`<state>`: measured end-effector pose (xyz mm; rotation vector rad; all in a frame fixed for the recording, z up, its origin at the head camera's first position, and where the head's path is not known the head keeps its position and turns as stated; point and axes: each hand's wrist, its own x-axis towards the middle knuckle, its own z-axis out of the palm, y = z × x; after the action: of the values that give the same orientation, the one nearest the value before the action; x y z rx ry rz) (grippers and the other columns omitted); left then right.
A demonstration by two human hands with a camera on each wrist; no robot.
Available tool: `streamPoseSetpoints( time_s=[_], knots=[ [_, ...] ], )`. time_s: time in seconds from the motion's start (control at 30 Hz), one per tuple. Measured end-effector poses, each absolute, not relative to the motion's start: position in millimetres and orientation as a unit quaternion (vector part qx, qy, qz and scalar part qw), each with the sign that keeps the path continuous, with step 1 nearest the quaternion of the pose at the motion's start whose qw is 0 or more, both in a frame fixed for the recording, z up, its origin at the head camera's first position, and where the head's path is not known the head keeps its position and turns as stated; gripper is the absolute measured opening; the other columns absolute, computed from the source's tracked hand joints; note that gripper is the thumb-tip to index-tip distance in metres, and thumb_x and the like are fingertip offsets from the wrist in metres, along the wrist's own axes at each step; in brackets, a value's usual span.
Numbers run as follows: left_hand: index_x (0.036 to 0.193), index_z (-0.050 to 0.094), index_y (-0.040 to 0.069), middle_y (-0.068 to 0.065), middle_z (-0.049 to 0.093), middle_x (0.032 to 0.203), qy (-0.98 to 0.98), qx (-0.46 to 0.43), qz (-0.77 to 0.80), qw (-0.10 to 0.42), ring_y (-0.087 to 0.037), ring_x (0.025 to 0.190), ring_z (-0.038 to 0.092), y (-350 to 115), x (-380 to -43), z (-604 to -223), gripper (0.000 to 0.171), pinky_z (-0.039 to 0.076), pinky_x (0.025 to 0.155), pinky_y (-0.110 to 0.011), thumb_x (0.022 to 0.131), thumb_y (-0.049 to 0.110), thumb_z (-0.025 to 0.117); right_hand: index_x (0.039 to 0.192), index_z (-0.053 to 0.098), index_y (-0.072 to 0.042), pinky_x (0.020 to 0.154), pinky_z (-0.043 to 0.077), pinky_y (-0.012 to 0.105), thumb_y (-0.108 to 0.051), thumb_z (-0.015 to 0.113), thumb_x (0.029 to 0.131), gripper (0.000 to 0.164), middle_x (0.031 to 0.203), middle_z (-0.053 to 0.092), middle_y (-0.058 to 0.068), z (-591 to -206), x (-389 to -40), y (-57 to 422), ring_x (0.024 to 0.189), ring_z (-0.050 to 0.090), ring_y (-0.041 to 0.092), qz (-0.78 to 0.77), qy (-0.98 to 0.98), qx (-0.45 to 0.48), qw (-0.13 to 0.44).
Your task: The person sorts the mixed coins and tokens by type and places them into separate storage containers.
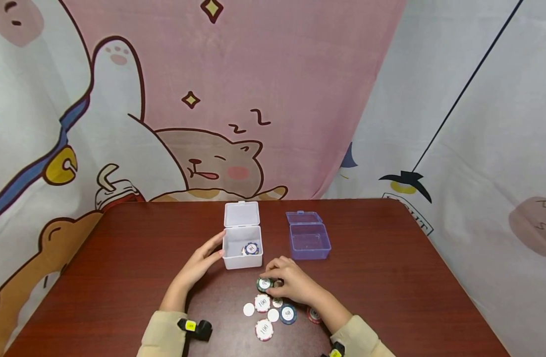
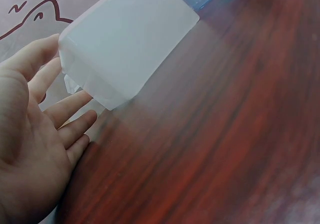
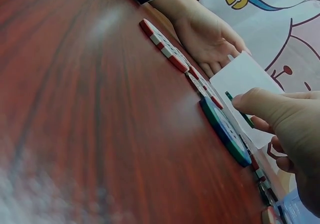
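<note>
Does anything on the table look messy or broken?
Nothing looks broken. The chips on the table lie loosely scattered near the white box, a bit messy, but it and the purple box stand upright.

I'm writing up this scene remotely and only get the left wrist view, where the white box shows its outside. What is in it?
Observer: The head view shows a blue-edged chip inside the white box; I can't tell whether more lie beneath.

Operator: Thanks. Is anything being held just now?

Observer: Yes, the right hand pinches a green-edged chip between thumb and fingers.

Operator: Only a bit of the purple box shows at my top edge. Open or closed?

Observer: Open; its lid is swung back on the side away from the person.
</note>
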<state>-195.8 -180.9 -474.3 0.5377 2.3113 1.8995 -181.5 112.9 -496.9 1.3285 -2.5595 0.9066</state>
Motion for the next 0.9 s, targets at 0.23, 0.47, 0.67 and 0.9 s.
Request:
streamPoseSetpoints(
  time_s=[0.23,0.47,0.67,0.9],
  knots=[
    [0.146,0.035,-0.001,-0.024,0.034,0.147,0.763,0.176,0.620,0.049,-0.036,0.136,0.028,-180.9,-195.5,-473.4,0.054,0.021,0.107,-0.056,0.096,0.003,0.055,0.108,0.074,-0.012,0.079,0.036,0.029,-0.020,0.078,0.076,0.033,0.100,0.059,-0.008,-492.7,-179.6,111.7,0.089,0.046,0.007,0.302,-0.842,0.440,0.076],
    [0.146,0.035,-0.001,-0.024,0.034,0.148,0.760,0.176,0.623,0.051,-0.036,0.136,0.027,-180.9,-194.5,-473.0,0.054,0.021,0.107,-0.057,0.096,0.003,0.055,0.108,0.074,-0.012,0.079,0.037,0.029,-0.020,0.078,0.077,0.033,0.101,0.059,-0.007,-489.7,-178.7,111.0,0.091,0.047,0.008,0.304,-0.840,0.441,0.092],
    [0.146,0.035,-0.002,-0.025,0.034,0.147,0.761,0.177,0.622,0.051,-0.037,0.136,0.027,-180.6,-194.5,-472.1,0.054,0.021,0.106,-0.057,0.096,0.003,0.055,0.107,0.075,-0.013,0.080,0.039,0.029,-0.020,0.078,0.076,0.032,0.103,0.060,-0.005,-482.6,-179.2,106.5,0.092,0.047,0.009,0.302,-0.834,0.447,0.118],
    [0.146,0.035,-0.001,-0.024,0.034,0.148,0.760,0.180,0.623,0.042,-0.037,0.136,0.027,-184.2,-202.4,-489.1,0.054,0.020,0.107,-0.057,0.096,0.001,0.053,0.105,0.075,-0.012,0.081,0.039,0.032,-0.021,0.079,0.076,0.031,0.105,0.060,-0.003,-470.9,-181.6,102.3,0.092,0.048,0.010,0.299,-0.831,0.448,0.141]
  ],
)
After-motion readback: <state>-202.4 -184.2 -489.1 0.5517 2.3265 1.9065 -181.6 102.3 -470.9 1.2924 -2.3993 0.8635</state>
